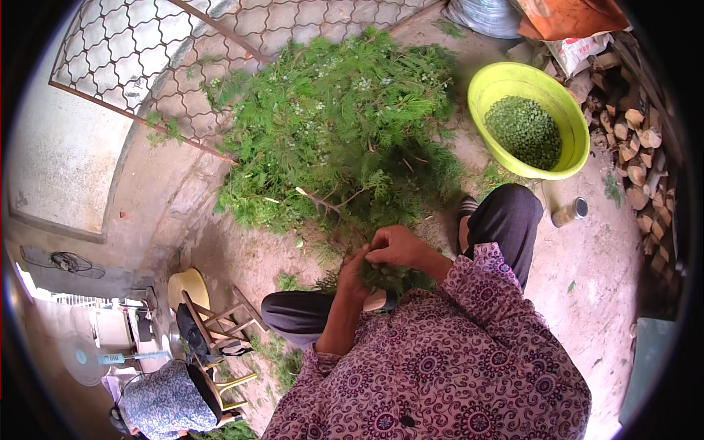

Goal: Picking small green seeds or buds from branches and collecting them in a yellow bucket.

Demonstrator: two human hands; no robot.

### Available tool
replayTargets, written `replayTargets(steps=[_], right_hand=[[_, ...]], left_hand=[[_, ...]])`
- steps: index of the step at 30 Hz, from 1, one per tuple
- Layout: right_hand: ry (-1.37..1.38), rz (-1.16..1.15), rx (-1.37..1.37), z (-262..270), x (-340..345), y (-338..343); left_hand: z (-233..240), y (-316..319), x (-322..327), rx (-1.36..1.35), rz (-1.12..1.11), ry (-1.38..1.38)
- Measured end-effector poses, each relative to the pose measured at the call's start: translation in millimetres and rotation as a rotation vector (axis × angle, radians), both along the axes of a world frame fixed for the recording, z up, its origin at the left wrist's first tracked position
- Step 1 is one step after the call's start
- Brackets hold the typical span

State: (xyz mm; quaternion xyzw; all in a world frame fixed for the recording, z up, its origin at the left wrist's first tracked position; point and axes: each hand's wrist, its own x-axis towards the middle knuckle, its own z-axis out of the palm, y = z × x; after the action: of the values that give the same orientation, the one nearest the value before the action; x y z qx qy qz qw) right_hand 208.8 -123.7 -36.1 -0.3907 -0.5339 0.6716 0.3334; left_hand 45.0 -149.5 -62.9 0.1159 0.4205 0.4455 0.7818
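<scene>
My left hand (353,276) and my right hand (400,246) meet between my knees, fingertips almost touching. Both are closed on a conifer sprig (379,270), whose green foliage hangs below the palms; my fingers hide most of its stem. Just beyond them lies a large heap of cut conifer branches (330,126), dotted with small pale green cones. A bare cut branch (324,202) pokes out from the near side of the heap. To the right of it, a yellow-green plastic basin (575,132) holds many small round green cones (522,132).
A lidded jar (570,212) lies by my right knee, near stacked firewood (638,143). Sacks (572,19) stand behind the basin. A metal mesh panel (148,71) leans at the left. Lower left are a wooden stool (220,324), a fan (88,357) and another person (165,396).
</scene>
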Motion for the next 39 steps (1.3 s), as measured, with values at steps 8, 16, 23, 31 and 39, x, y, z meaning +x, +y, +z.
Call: replayTargets(steps=[8,16,23,31,39], right_hand=[[0.074,-0.048,-0.120,-3.5,-0.7,2.3],[0.519,-0.023,-0.586,4.9,6.6,6.6],[0.212,0.090,-0.158,8.1,7.0,3.8],[-0.122,0.070,0.255,1.1,-1.9,1.7],[0.203,0.154,-0.104,10.4,7.6,2.1]], left_hand=[[9.3,-1.2,5.1,-0.015,0.028,0.099],[20.3,2.3,4.3,0.057,-0.114,-0.171],[19.8,3.3,-1.1,-0.009,-0.023,-0.126],[-11.1,2.4,-9.1,0.014,0.019,-0.045],[-11.8,7.4,-11.9,-0.064,-0.024,0.021]])
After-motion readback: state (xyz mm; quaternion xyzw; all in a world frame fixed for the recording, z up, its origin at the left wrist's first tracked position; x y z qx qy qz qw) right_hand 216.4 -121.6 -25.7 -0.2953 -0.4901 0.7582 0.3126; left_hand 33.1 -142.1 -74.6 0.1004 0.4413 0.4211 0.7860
